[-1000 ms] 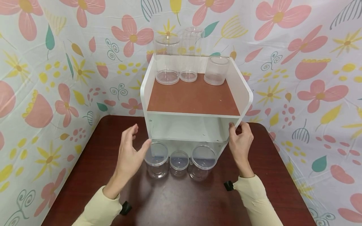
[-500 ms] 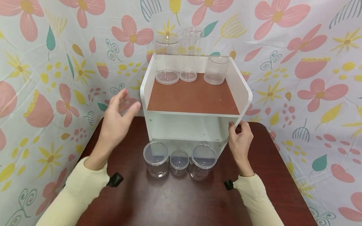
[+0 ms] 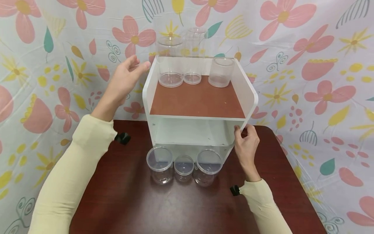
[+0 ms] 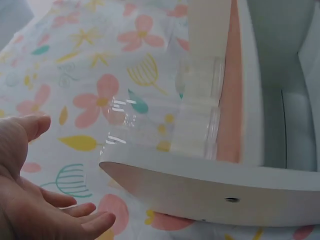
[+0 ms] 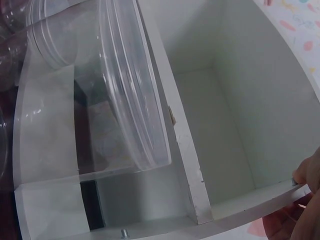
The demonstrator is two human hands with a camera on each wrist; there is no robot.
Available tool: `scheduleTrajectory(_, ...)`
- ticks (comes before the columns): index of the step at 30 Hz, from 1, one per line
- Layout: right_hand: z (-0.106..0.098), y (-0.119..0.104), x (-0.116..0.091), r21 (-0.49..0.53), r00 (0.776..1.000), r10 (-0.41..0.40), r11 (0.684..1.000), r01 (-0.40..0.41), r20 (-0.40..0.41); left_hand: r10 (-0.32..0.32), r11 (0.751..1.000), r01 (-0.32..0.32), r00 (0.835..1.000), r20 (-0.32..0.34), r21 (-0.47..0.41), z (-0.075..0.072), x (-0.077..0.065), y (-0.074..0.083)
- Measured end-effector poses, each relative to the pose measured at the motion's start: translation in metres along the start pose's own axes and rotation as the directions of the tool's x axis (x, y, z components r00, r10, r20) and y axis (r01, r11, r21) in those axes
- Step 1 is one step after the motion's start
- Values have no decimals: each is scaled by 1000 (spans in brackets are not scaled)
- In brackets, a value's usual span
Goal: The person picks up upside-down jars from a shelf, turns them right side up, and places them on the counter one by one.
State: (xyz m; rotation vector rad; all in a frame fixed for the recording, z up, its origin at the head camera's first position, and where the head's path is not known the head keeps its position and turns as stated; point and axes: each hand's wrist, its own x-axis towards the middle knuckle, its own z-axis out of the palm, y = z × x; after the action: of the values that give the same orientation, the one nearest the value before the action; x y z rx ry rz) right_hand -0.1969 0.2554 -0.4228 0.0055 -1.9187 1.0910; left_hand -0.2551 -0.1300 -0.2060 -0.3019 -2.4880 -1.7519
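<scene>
A small white shelf unit [image 3: 198, 131] with a brown top board [image 3: 195, 100] stands on the table. My right hand [image 3: 247, 151] pinches the front edge of its right side panel between thumb and fingers; the right wrist view shows those fingers [image 5: 300, 215] at the edge. My left hand [image 3: 125, 78] is raised beside the upper left panel [image 3: 150, 89], fingers spread and holding nothing. Nearest to it on the top board is a tall wide clear jar [image 3: 170, 61]. A tall narrow clear jar [image 3: 193, 58] and a shorter clear jar [image 3: 221, 72] stand to its right.
Three lidded clear jars stand in a row before the unit: a left jar [image 3: 160, 162], a small middle jar [image 3: 183, 168] and a right jar [image 3: 208, 165]. The dark red table [image 3: 181, 208] meets a flowered cloth [image 3: 292, 65] behind and at the sides.
My left hand has risen from beside the front left jar, passing left of the unit, up to the level of the top board. My right hand stays on the panel edge. The jars have not moved.
</scene>
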Motion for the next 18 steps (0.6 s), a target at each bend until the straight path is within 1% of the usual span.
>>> scheduleTrajectory(5,0,0,0,9,1000,-2,1000,2,-3,-30,999,29,999,29,37,2,30,9)
scheduleTrajectory(9,0,0,0,3,1000,6,1000,-6,0,-75,995,71,996,55,70,3,48,13)
scheduleTrajectory(14,1,0,0,-9,1000,-4,1000,4,3,-132,986,124,989,63,107,3,64,21)
scheduleTrajectory(18,0,0,0,-17,1000,-2,1000,2,3,-188,969,176,981,56,172,6,71,29)
